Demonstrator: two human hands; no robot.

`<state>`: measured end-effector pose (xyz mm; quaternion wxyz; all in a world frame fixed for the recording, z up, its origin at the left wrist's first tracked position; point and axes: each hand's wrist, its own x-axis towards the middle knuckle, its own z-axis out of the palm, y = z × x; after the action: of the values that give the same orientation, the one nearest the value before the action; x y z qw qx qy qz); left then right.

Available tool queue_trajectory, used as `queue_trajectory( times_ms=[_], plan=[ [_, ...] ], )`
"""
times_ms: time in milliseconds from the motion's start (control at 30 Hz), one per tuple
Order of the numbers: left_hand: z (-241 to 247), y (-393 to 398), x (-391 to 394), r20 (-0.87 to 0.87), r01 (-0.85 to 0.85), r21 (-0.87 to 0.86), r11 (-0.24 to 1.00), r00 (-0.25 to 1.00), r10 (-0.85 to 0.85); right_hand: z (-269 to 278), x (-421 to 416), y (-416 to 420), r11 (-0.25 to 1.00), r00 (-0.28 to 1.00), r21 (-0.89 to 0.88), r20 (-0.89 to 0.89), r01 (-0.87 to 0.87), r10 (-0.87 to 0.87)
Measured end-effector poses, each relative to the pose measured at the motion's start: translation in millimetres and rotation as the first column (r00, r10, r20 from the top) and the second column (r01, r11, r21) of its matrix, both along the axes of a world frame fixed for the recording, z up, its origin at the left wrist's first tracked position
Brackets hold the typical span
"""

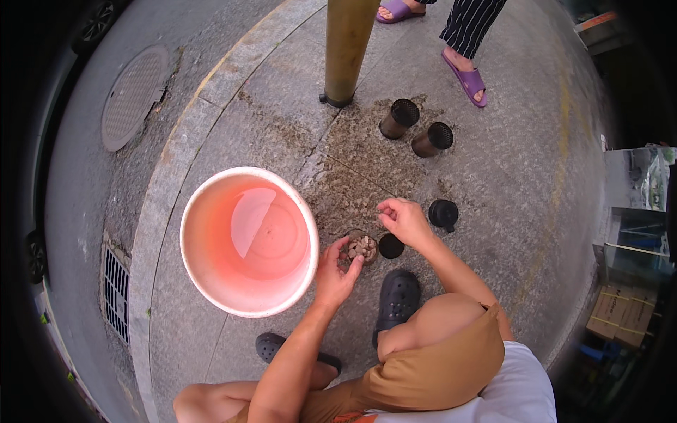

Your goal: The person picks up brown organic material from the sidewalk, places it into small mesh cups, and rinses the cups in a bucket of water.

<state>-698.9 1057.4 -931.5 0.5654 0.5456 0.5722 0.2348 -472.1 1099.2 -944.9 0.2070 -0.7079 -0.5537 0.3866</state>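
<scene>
My left hand is around the side of a small round container filled with brownish pebble-like pieces, thumb at its rim. Above and to the right, my right hand hangs over the wet, gritty pavement with its fingers curled together; whether a small piece is between them cannot be told. A black round disc lies just right of the container. A black cap with a small spout lies farther right. Two dark cylinders with mesh tops stand beyond my hands.
A large pink bucket holding clear water stands left of my hands. A brownish column rises ahead. A person in purple slippers stands beyond. The kerb, a drain grate and a manhole cover are at left, cardboard boxes at right.
</scene>
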Motion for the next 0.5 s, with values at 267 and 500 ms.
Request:
queue_trajectory(
  times_ms=[267, 500],
  plan=[
    [-11.6, -12.9, -16.5, 0.064, -0.084, -0.109, 0.990, 0.994, 0.091, -57.6, -8.2, 25.0, 0.990, 0.976, -0.001, 0.171, -0.140, 0.138],
    [-12.9, -11.5, -24.6, -0.030, -0.076, -0.180, 0.981, 0.997, 0.072, -69.3, 3.2, 36.6, 0.984, 0.983, -0.013, 0.027, -0.180, 0.181]
  ],
)
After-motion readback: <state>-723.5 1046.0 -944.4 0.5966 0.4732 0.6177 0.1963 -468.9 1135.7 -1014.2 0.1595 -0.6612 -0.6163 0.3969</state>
